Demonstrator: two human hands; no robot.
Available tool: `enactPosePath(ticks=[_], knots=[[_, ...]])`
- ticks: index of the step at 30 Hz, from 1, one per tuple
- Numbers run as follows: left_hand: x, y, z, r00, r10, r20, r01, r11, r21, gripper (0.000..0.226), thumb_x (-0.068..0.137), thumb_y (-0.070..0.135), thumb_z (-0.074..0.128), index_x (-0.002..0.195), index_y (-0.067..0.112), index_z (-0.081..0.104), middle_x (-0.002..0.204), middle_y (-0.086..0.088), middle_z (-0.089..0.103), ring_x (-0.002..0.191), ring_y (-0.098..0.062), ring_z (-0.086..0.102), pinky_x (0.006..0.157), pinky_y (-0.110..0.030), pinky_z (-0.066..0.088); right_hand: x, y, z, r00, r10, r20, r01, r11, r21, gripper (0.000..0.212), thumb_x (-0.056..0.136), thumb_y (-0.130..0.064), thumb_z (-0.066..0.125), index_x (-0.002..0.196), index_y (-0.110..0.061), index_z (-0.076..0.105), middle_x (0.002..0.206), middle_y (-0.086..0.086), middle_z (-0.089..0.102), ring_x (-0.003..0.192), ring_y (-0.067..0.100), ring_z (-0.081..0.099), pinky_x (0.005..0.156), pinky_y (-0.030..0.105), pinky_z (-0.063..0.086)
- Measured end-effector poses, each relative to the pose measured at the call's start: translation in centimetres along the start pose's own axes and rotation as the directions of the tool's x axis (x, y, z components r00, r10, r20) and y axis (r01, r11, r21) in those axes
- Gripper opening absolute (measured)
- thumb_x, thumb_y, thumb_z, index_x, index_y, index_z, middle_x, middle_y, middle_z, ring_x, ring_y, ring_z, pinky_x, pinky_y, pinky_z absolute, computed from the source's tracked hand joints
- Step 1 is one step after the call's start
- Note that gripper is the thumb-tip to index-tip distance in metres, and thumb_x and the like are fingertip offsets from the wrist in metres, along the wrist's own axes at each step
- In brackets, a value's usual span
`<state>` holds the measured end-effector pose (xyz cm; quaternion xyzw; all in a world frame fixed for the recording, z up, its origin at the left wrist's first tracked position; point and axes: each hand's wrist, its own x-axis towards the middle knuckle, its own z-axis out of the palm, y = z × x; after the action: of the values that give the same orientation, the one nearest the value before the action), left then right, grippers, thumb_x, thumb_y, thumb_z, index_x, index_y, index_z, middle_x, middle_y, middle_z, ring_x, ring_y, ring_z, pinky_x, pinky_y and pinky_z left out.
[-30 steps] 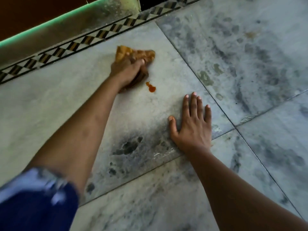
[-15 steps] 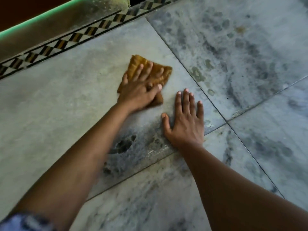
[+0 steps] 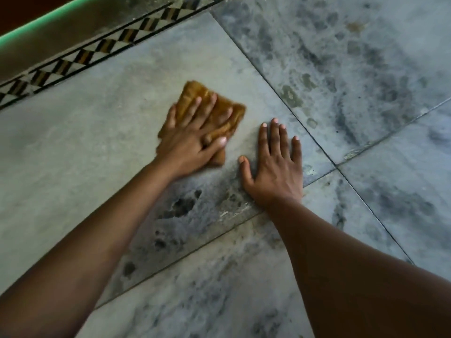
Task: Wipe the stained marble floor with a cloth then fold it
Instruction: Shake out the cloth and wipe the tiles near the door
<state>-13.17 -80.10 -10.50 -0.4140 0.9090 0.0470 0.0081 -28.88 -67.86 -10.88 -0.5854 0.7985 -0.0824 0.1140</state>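
1. Since a second ago our left hand (image 3: 192, 142) has dragged the cloth (image 3: 212, 115) from up by the patterned border (image 3: 80, 57) down across the tile toward us. The red spot that lay bare on the marble then is no longer in sight. Over the last half second the cloth has barely shifted, and our right hand (image 3: 273, 167) has stayed planted where it was.

2. The largest risk, as we judge it, is smearing rather than lifting. The stain seems to sit under or inside the cloth, so another pass with the same soiled face could spread red over the marble floor (image 3: 73, 154).

3. A lesser risk is our right hand, which lies flat with its fingers (image 3: 274, 132) spread and holding nothing, just beside the cloth. A wide stroke that way would run into it.

4. A smaller one again: the cloth is bunched and creased, and its near corner pokes out below the thumb. It could roll up under pressure and later fold unevenly.

5. The cloth lies flat on the tile beneath our left palm. The fingers (image 3: 210, 103) are splayed across its top and press down rather than pinch, with the thumb along its right edge. The far and right margins show past the fingertips.
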Motion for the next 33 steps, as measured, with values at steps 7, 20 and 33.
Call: enactPosePath(ticks=[7, 20, 33], knots=[[2.9, -8.1, -1.7, 0.824, -0.564, 0.055, 0.566, 0.821, -0.069, 0.053, 0.097, 0.054, 0.02, 0.147, 0.04, 0.012, 0.159, 0.004, 0.001, 0.146, -0.019, -0.003, 0.115, -0.051, -0.004, 0.0, 0.1, 0.2, 1.0, 0.0, 0.001, 0.0, 1.0, 0.0, 0.076, 0.091, -0.053, 0.02, 0.149, -0.011, -0.005, 0.158, 0.011, -0.009, 0.146, 0.022, -0.01, 0.118, 0.042, -0.008], [-6.5, -5.8, -1.1, 0.984, -0.174, 0.042, 0.174, 0.985, -0.013, 0.064, 0.09, 0.056, 0.021, 0.145, 0.031, -0.001, 0.156, 0.005, 0.001, 0.143, -0.009, -0.001, 0.112, -0.045, -0.011, 0.0, 0.0, 0.2, 1.0, 0.003, -0.014, -0.003, 1.0, 0.004, 0.076, 0.091, -0.053, 0.022, 0.15, -0.01, 0.0, 0.159, 0.011, -0.004, 0.146, 0.022, -0.006, 0.118, 0.043, -0.006], [1.2, 0.9, -0.3, 1.0, -0.005, 0.015, 0.005, 1.0, -0.016, 0.06, 0.09, 0.059, 0.018, 0.146, 0.043, 0.004, 0.159, 0.006, 0.002, 0.146, -0.018, 0.002, 0.113, -0.048, 0.001, 0.1, -0.1, 0.0, 1.0, 0.005, -0.008, -0.005, 1.0, -0.021, 0.078, 0.087, -0.055, 0.015, 0.15, -0.011, -0.001, 0.159, 0.011, -0.005, 0.146, 0.022, -0.007, 0.118, 0.042, -0.006]])
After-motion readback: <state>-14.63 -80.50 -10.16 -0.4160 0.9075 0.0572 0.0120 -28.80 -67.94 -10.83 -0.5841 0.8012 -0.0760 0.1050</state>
